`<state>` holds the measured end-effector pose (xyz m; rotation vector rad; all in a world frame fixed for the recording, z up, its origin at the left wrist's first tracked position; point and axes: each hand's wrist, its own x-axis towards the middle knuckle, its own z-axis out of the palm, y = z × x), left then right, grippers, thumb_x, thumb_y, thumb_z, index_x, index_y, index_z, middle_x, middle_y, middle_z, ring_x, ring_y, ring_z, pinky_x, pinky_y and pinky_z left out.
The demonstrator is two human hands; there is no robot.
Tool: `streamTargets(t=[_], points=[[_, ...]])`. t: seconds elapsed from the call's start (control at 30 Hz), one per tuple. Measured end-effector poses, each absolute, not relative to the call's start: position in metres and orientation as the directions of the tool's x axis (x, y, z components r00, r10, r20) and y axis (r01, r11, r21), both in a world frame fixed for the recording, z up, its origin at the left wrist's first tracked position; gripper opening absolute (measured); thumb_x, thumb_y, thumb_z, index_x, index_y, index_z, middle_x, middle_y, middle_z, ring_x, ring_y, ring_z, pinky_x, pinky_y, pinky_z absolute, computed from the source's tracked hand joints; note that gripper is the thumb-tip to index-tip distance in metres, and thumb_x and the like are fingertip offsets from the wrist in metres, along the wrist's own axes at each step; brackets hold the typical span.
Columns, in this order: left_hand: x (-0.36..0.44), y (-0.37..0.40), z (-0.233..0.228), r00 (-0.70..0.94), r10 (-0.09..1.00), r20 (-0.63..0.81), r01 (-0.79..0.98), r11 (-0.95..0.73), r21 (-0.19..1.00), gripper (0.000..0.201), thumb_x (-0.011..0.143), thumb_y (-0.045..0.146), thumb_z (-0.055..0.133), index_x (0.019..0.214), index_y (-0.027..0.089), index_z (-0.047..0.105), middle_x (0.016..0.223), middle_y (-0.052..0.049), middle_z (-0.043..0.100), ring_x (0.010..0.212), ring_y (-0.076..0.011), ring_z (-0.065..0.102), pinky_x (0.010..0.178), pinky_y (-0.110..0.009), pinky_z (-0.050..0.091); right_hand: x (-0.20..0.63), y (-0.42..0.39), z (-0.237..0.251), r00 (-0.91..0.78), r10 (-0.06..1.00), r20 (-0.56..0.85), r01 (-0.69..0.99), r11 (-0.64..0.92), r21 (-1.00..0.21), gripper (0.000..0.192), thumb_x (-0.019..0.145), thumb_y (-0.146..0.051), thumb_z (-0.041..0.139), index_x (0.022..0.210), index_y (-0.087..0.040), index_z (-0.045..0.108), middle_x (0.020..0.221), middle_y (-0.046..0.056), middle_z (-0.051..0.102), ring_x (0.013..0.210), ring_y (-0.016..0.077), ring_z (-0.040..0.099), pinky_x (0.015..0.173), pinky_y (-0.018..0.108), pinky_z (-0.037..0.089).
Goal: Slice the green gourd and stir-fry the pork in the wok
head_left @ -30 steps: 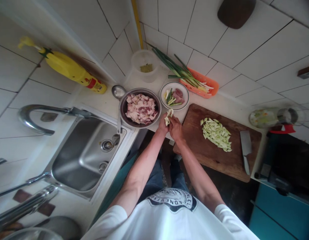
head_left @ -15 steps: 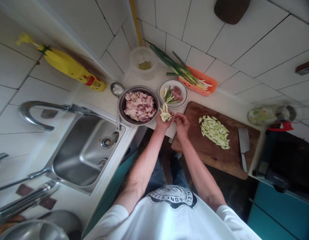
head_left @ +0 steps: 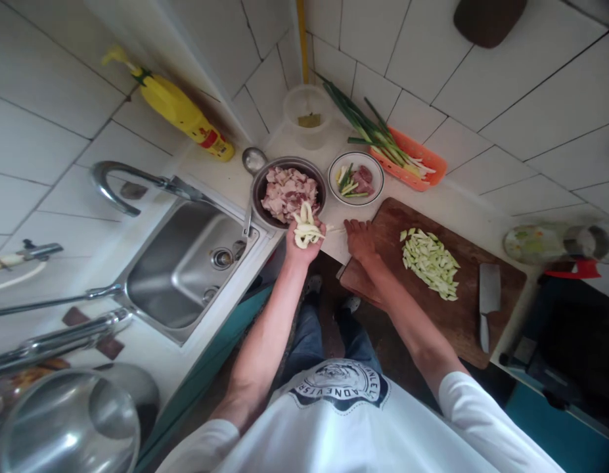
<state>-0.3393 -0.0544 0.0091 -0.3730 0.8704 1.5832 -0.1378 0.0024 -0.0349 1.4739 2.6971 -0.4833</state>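
My left hand is curled round a bundle of pale cream-coloured strips, held at the front rim of a metal bowl. Pieces of raw pink meat fill this bowl. My right hand is closed, fingertips pinched, over the near left corner of the wooden cutting board. A thin pale strand runs between the two hands and seems to end in the right fingers. On the board are sliced pale green vegetable pieces and a cleaver.
Behind the hands stands a plate with meat and cut scallion. An orange basket holds long scallions. A ladle, a clear tub and a yellow bottle line the back. The sink lies left, a stove right.
My left hand has shifted left to the bowl with the cream strips. My right hand has drawn apart from it, toward the board. The whole view has swung slightly.
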Motion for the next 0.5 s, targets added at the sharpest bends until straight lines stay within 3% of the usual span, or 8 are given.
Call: streamTargets(t=[0.13,0.33,0.5], points=[[-0.347,-0.128,-0.008,-0.190,0.656,-0.731,-0.972,-0.019,0.235,0.027,0.101,0.035,0.054,0.109,0.023,0.076,0.088,-0.006,0.075,0.076,-0.0187,0.071,0.083,-0.036,0.064,-0.146,0.018,-0.040,-0.590,0.747,-0.307,0.807,0.563,-0.179,0.052,0.098,0.000,0.038,0.141,-0.012,0.064,0.132,0.021,0.066,0.113,0.0292,0.064,0.107,0.045,0.044],[-0.328,-0.195,-0.075,-0.140,0.438,-0.888,-0.989,-0.109,0.103,0.029,0.100,0.032,0.050,0.110,0.023,0.075,0.082,-0.006,0.074,0.071,-0.0179,0.068,0.076,-0.033,0.060,-0.162,0.008,-0.043,-0.642,0.698,-0.318,0.765,0.613,-0.199,0.045,0.100,0.000,0.037,0.128,-0.013,0.070,0.127,0.017,0.067,0.112,0.0257,0.062,0.105,0.038,0.044],[-0.305,-0.187,-0.126,-0.061,0.476,-0.877,-0.996,-0.085,0.023,0.030,0.095,0.032,0.058,0.117,0.023,0.074,0.097,-0.008,0.079,0.066,-0.0169,0.066,0.074,-0.033,0.060,-0.160,-0.008,-0.039,-0.633,0.728,-0.262,0.774,0.597,-0.212,0.047,0.103,-0.007,0.040,0.143,-0.015,0.064,0.135,0.016,0.063,0.119,0.0268,0.057,0.108,0.039,0.043]])
